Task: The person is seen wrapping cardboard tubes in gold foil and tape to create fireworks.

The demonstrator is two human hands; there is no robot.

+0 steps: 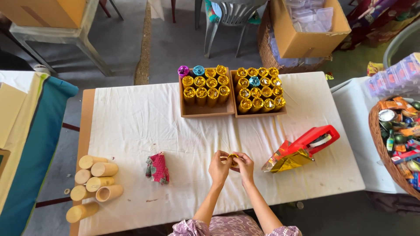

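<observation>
While both forearms reach over the near table edge, the left hand (219, 167) and right hand (244, 166) meet, fingers pinched together on a small gold foil piece (233, 156) just above the white cloth. Beyond, the right tray (259, 114) is packed with gold-wrapped tubes; the left tray (205, 111) holds fewer, its front row bare.

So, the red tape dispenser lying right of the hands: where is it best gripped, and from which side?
Probably the long red handle bar of the tape dispenser, taken from above: it slants up clear of the table, while its low end rests on gold foil sheets.
</observation>
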